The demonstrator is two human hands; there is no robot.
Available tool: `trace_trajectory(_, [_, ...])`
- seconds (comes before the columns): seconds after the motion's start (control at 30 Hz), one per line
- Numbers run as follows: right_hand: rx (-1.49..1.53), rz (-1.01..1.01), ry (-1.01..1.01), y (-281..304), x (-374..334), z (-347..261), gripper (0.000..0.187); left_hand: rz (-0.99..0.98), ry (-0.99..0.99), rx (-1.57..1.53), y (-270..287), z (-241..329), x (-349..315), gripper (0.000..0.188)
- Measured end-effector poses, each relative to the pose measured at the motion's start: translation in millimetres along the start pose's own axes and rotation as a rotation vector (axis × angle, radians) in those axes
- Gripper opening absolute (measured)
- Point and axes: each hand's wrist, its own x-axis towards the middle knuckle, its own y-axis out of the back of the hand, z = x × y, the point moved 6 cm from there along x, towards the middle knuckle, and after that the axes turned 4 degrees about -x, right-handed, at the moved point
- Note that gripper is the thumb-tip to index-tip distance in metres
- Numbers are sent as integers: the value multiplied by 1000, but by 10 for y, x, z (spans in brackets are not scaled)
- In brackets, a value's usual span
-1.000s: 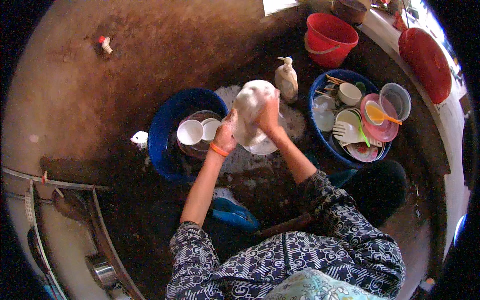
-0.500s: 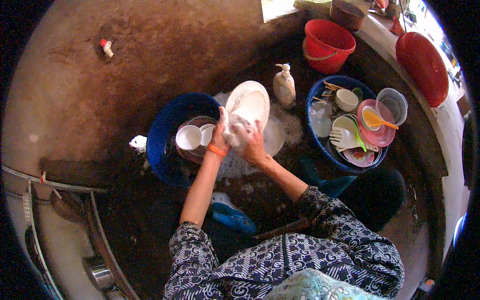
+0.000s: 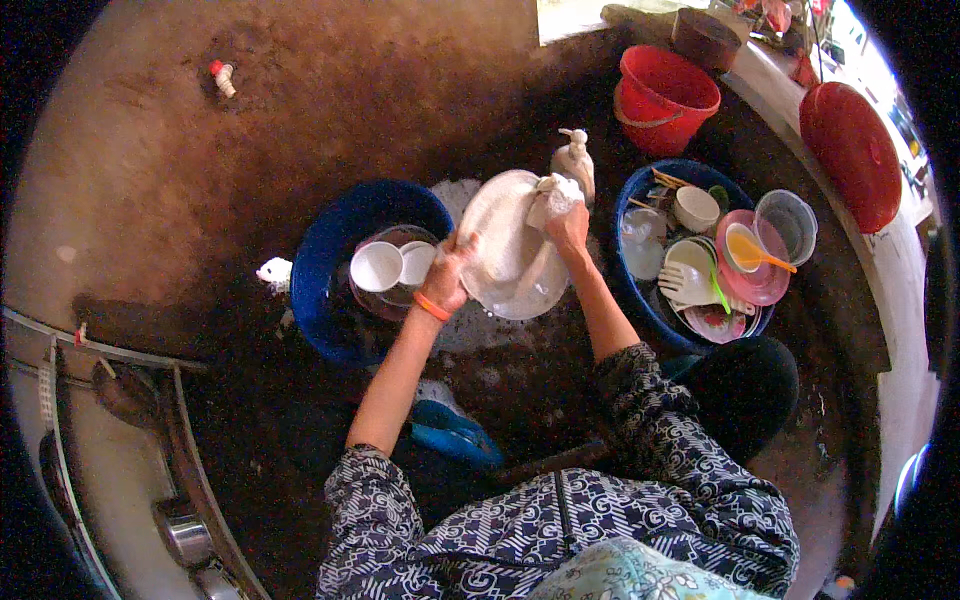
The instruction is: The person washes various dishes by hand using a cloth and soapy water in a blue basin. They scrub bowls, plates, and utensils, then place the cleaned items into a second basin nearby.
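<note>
Left hand (image 3: pixel 447 272): grip closed on white plate (image 3: pixel 510 250) rim.
Right hand (image 3: pixel 566 222): grip clutching soapy cloth (image 3: pixel 552 195) against plate.
Left blue basin (image 3: pixel 335 250): white cups (image 3: pixel 377 266).
Right blue basin (image 3: pixel 640 195): bowls, pink plate (image 3: pixel 765 280), cutlery.

**Hidden or unclear**

Right hand (image 3: pixel 566 222): fingers buried in the soapy cloth (image 3: pixel 553 193), grip unreadable. Plate (image 3: pixel 512 245): lower left rim covered by left hand (image 3: pixel 449 275). Soap bottle (image 3: pixel 575 160) partly behind the cloth. Lower dishes in right basin (image 3: pixel 640 290) buried under the pile.
</note>
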Motion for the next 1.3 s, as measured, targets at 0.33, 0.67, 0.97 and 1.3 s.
trace_trajectory(0.33, [-315,-549,90,-637,-783,661,45,729,-842,1051,608,1425,-120,33])
trace_trajectory(0.67, [-203,398,-27,508,-99,809,20,879,-616,1503,1423,1279,-222,48])
trace_trajectory(0.97, [-602,232,-318,1363,51,1984,37,593,-566,1228,894,813,207,46])
trace_trajectory(1.3, [-897,-468,-80,613,-95,2202,23,452,-456,1473,643,251,218,42])
